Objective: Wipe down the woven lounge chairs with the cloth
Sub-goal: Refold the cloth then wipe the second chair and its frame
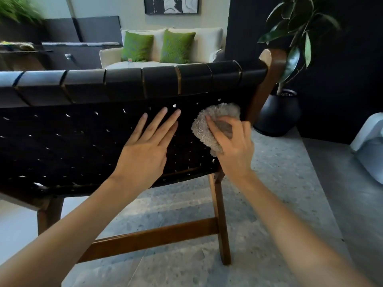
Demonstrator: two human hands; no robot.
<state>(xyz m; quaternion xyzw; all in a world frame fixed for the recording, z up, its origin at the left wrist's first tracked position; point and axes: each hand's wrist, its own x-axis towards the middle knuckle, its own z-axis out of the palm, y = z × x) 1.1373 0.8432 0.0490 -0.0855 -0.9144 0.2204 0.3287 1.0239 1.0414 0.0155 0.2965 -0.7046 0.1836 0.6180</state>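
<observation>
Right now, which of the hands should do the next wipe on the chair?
Probably the right hand: it grips the cloth against the woven chair back. The left hand lies flat, holding nothing.

Bg: cream sofa w/ two green cushions against pale wall, b&w framed picture above. Dark upholstered seating left of sofa, blurred greenery in top-left corner. Rt side: dark wall, leafy plant in round black pot on grey speckled floor; white object at rt edge, can't tell what.
</observation>
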